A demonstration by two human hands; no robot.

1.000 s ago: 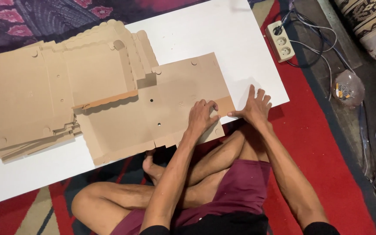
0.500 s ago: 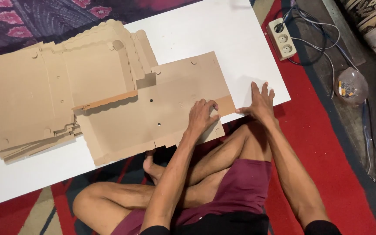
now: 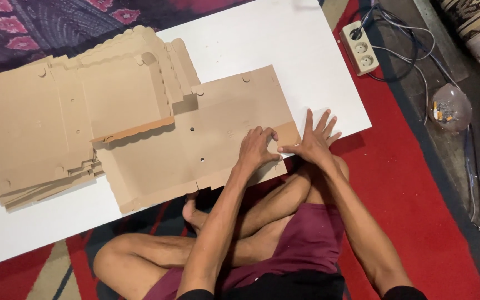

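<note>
The flat cardboard box sheet (image 3: pixel 195 139) lies on the white table (image 3: pixel 284 50), hanging over the near edge; the left hand (image 3: pixel 258 149) curls on it, fingers bent; the right hand (image 3: pixel 313 141) presses its flap flat, fingers spread; pushing unevenly could make a crooked fold or tear.

Beyond my right hand (image 3: pixel 312 145) and left hand (image 3: pixel 258 151), the far right of the white table (image 3: pixel 284 44) lies bare, so I can pass there freely. To the left, the stack of flat cardboard sheets (image 3: pixel 45 133) blocks the way. Off the table's right corner sit a power strip (image 3: pixel 361 49) and tangled cables (image 3: pixel 406 50).
</note>
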